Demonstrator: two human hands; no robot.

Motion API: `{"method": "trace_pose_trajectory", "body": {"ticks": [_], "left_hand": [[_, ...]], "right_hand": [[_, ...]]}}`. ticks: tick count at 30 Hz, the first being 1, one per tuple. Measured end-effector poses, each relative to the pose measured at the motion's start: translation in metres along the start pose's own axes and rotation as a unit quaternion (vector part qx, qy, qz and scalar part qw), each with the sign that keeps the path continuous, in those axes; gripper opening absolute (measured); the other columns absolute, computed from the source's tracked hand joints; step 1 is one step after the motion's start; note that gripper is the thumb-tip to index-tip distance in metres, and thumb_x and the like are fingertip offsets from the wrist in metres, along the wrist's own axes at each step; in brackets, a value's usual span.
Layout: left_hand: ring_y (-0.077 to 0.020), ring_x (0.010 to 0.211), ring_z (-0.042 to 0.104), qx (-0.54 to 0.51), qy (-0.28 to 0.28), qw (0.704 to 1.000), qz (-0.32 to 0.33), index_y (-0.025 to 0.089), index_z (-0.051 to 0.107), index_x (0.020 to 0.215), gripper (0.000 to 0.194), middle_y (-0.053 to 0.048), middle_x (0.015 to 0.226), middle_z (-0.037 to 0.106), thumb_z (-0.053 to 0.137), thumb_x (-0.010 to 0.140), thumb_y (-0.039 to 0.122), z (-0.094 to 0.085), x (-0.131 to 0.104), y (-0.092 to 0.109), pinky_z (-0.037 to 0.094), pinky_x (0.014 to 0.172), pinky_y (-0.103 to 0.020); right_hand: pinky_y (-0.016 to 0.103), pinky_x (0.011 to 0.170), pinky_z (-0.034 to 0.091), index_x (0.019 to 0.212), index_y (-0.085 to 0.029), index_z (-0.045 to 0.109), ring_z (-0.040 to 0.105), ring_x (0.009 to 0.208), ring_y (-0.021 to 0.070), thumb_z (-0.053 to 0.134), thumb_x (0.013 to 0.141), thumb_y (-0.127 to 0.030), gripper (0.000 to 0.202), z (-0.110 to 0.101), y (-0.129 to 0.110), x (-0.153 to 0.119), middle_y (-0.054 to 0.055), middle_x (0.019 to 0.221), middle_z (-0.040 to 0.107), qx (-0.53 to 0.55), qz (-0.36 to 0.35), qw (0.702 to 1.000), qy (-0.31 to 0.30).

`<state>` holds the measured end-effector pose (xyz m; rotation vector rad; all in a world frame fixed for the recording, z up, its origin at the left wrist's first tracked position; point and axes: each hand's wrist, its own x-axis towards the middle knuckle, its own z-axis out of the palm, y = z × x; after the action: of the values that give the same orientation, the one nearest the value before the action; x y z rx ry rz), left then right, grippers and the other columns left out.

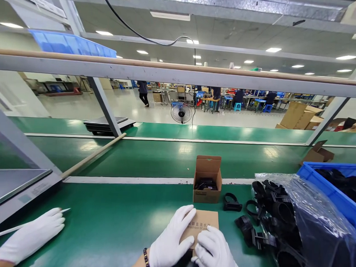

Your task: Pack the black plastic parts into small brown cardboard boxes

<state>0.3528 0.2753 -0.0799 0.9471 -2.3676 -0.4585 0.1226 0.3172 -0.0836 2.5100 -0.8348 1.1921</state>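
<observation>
I stand at a packing line in a factory hall: a long green conveyor belt (154, 156) runs past my counter, small brown cardboard boxes (207, 180) wait, a blue plastic crate (328, 185) holds black parts, and seated workers (239, 97) fill distant benches.

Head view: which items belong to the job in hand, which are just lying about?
In hand:
- small carton, under left hand and right hand
- open carton
- black parts

Lying about:
- scale
- wooden stick
- fan
- blue bin
</observation>
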Motion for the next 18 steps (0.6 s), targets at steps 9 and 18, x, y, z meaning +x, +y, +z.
{"method": "trace_pose_trajectory", "body": {"ticks": [9, 18], "left_hand": [[-0.0433, 0.139, 0.049, 0.218, 0.031, 0.975, -0.004, 0.021, 0.056, 0.142, 0.052, -0.019, 0.149, 0.054, 0.05, 0.098, 0.049, -0.01, -0.001, 0.018, 0.057, 0.102, -0.059], [-0.0492, 0.134, 0.051, 0.263, -0.051, 0.949, -0.163, 0.029, 0.064, 0.136, 0.056, -0.017, 0.142, 0.062, 0.062, 0.087, 0.055, -0.017, 0.037, 0.055, 0.042, 0.109, -0.07]], "right_hand": [[0.03, 0.091, 0.062, 0.114, -0.025, 0.06, 0.071, 0.106, 0.0187, 0.048, 0.104, -0.029, 0.016, 0.011, -0.027, 0.01, 0.008, 0.113, 0.073, 0.112, 0.256, 0.951, 0.131], [0.051, 0.115, 0.042, 0.107, -0.017, 0.07, 0.061, 0.123, 0.0285, 0.042, 0.097, -0.01, 0.031, -0.014, 0.057, 0.046, 0.016, 0.122, 0.068, -0.1, 0.34, 0.891, -0.283]]}}
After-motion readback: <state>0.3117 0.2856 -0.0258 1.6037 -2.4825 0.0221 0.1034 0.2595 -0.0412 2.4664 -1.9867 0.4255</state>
